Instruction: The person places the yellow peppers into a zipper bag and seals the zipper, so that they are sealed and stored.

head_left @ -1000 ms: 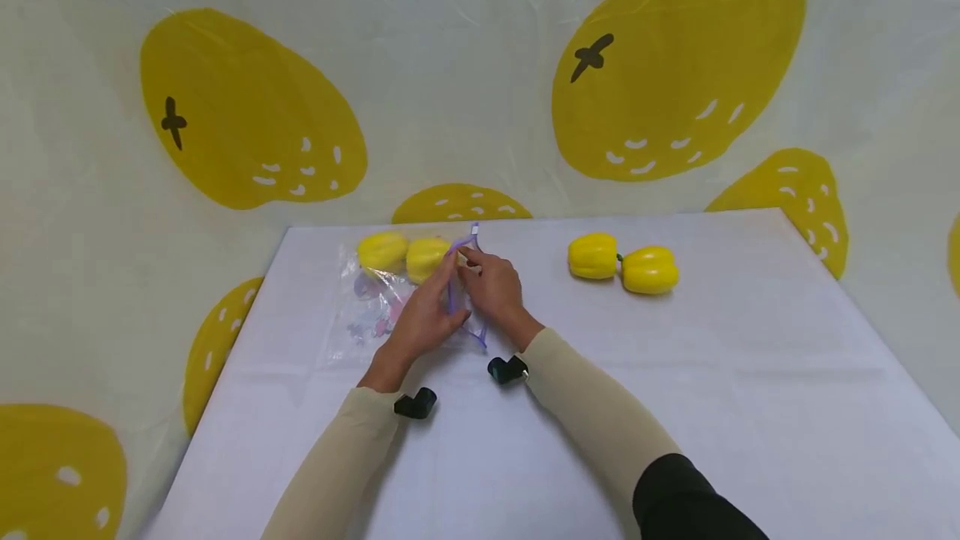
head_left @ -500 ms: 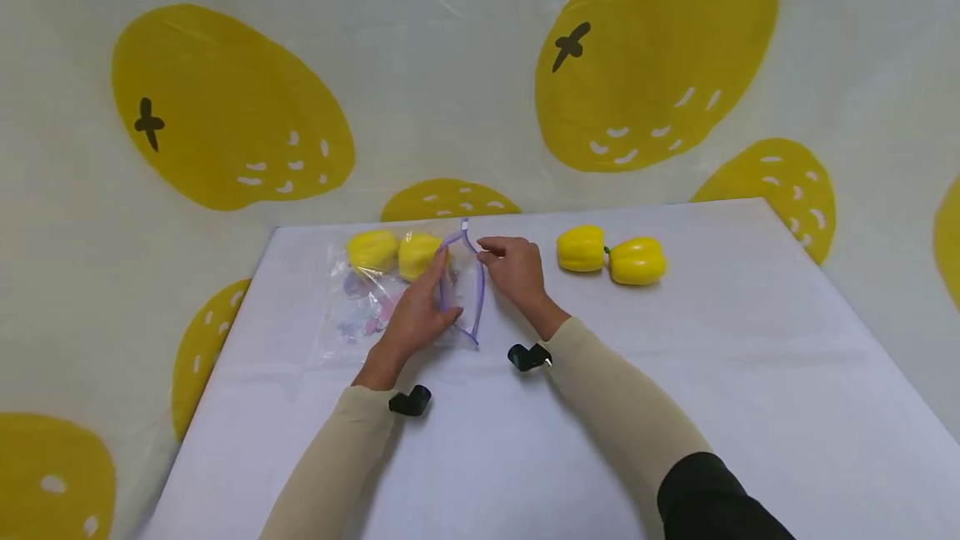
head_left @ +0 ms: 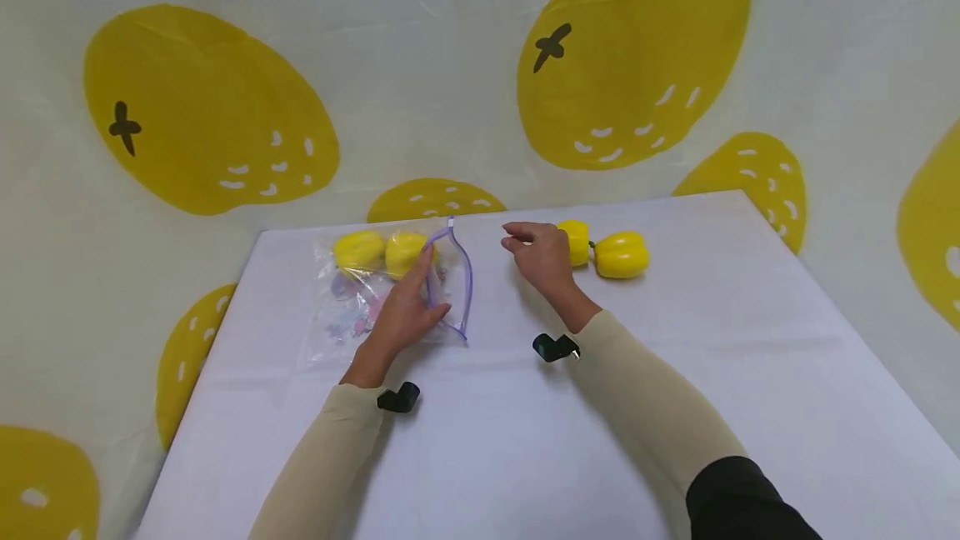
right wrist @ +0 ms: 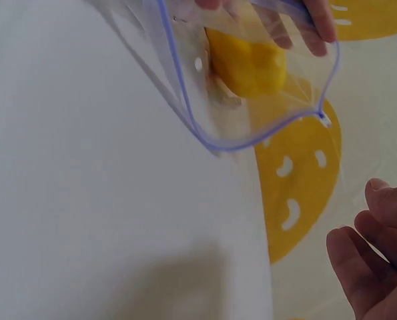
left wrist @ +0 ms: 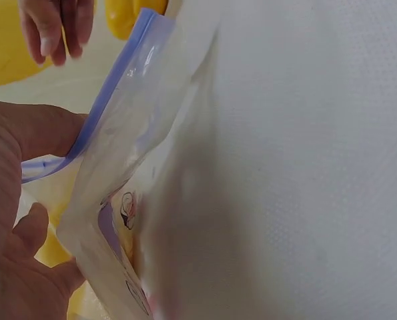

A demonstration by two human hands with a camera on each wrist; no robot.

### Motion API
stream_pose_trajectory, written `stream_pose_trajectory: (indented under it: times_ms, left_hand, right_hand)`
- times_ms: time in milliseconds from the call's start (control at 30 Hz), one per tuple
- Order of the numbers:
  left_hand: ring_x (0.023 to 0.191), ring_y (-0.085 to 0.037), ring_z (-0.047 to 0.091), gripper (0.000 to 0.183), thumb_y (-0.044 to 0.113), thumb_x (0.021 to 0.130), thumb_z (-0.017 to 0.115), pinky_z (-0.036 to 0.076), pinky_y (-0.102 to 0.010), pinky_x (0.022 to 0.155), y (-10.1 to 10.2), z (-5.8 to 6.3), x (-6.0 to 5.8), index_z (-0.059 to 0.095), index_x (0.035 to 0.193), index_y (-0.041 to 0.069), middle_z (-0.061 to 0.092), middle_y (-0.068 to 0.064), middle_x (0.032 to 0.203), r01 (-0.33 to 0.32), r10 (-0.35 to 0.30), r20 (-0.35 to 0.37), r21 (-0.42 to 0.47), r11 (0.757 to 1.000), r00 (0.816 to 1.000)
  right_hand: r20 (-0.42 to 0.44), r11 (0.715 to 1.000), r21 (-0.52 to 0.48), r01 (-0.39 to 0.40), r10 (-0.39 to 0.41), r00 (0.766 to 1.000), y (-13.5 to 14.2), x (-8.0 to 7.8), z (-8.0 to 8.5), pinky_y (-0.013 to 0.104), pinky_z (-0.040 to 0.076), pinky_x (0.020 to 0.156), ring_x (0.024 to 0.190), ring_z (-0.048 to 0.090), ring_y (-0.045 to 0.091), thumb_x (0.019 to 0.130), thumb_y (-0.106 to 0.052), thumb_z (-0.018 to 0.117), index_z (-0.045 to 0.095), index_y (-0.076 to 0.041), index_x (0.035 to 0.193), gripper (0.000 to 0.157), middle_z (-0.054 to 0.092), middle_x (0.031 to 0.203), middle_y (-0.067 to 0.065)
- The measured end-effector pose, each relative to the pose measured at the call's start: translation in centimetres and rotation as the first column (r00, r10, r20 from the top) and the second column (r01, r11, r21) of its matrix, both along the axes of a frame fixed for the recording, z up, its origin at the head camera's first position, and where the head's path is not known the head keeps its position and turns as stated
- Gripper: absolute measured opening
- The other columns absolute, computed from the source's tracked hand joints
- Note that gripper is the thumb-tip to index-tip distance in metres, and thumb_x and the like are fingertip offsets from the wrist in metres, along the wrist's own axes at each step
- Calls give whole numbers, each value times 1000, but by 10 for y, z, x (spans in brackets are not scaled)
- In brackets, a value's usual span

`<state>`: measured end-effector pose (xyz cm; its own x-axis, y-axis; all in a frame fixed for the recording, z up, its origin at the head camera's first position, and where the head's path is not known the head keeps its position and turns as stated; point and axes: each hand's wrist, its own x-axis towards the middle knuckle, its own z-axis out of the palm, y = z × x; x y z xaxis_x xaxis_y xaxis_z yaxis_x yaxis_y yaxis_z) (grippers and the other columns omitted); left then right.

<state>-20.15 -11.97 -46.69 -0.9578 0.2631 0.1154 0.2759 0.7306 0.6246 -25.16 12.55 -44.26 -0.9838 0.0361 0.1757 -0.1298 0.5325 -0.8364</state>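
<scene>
A clear zip bag (head_left: 341, 336) with a purple-edged mouth lies at the left of the table. Inside it are two yellow bell peppers (head_left: 358, 251), blurred by the plastic. My left hand (head_left: 401, 315) holds the bag at its gaping mouth, thumb on the near side and the other fingers toward the far side. In the left wrist view its thumb meets the purple zip edge (left wrist: 105, 93). My right hand (head_left: 543, 261) hovers apart from the bag with loosely bent fingers and nothing in them. Beside it sit two more yellow bell peppers (head_left: 621, 255), one partly hidden by that hand.
A white-covered table (head_left: 675, 390) spreads under both arms, its back edge close behind the peppers. Behind it hangs a pale backdrop (head_left: 420, 65) printed with large yellow fruit. Each wrist carries a small black camera (head_left: 556, 347).
My right hand has come off the bag's zip edge and moved right, toward the loose peppers. The bag's mouth has widened. My left hand stays at the bag; the view has shifted slightly.
</scene>
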Motion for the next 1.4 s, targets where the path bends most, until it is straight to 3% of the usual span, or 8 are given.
stream_pose_trajectory:
  times_ms: [367, 700, 867, 1000, 1133, 1233, 1400]
  left_hand:
    - [157, -36, 35, 105, 17, 90, 80, 32, -51, 128, 0, -1, 0, 10, 169, 16, 28, -12, 173, -15, 16, 17, -19, 1000, 1000]
    - [159, -33, 33, 106, 18, 90, 81, 31, -49, 129, -1, -3, 0, 11, 169, 21, 27, -8, 174, -33, 33, 19, -5, 999, 999]
    - [158, -34, 34, 104, 16, 89, 81, 31, -49, 129, -2, -5, -2, 14, 169, 15, 29, -10, 173, -9, 9, -11, 0, 1000, 1000]
    - [158, -33, 33, 102, 16, 90, 80, 30, -49, 129, -1, -5, -1, 15, 169, 14, 28, -10, 173, -8, 8, -8, 0, 1000, 1000]
    - [159, -33, 32, 100, 17, 91, 78, 29, -50, 129, 1, -3, 1, 15, 169, 15, 27, -9, 174, -17, 16, 14, 9, 1000, 1000]
    - [160, -33, 31, 100, 18, 92, 78, 28, -50, 130, 2, -3, 3, 14, 169, 17, 26, -8, 174, -18, 18, 28, 11, 1000, 999]
    - [160, -33, 30, 102, 19, 92, 77, 28, -51, 130, 5, -4, 4, 11, 169, 21, 26, -7, 175, -21, 21, 43, 5, 1000, 999]
  right_hand:
    - [15, 993, 64, 98, -99, 995, 56, 6, 11, 48, 54, 109, 126, 65, 35, 98, -22, 73, 74, -14, 131, 35, 73, 133, 13]
    - [-9, 978, 148, 146, -146, 989, 123, 5, -3, 61, 41, 116, 134, 56, 45, 95, -20, 75, 72, -12, 134, 40, 68, 140, 17]
    - [138, 982, 170, 84, -108, 984, 155, 3, -9, 66, 34, 121, 148, 41, 47, 95, -26, 76, 60, -17, 148, 56, 52, 158, 18]
    - [261, 990, 128, -53, 18, 965, 179, -1, -16, 66, 31, 124, 152, 32, 50, 94, -24, 77, 45, -17, 158, 72, 35, 169, 18]
    - [339, 983, 64, -170, 139, 930, 194, -2, -26, 65, 28, 126, 153, 30, 50, 92, -17, 79, 33, -15, 164, 86, 28, 171, 22]
    - [349, 981, 42, -190, 164, 923, 199, -2, -33, 65, 29, 126, 153, 31, 48, 89, -14, 81, 32, -14, 164, 90, 29, 170, 23]
    - [333, 985, 95, -147, 108, 937, 204, 0, -39, 65, 35, 123, 150, 36, 49, 88, -18, 84, 37, -14, 162, 89, 35, 167, 23]
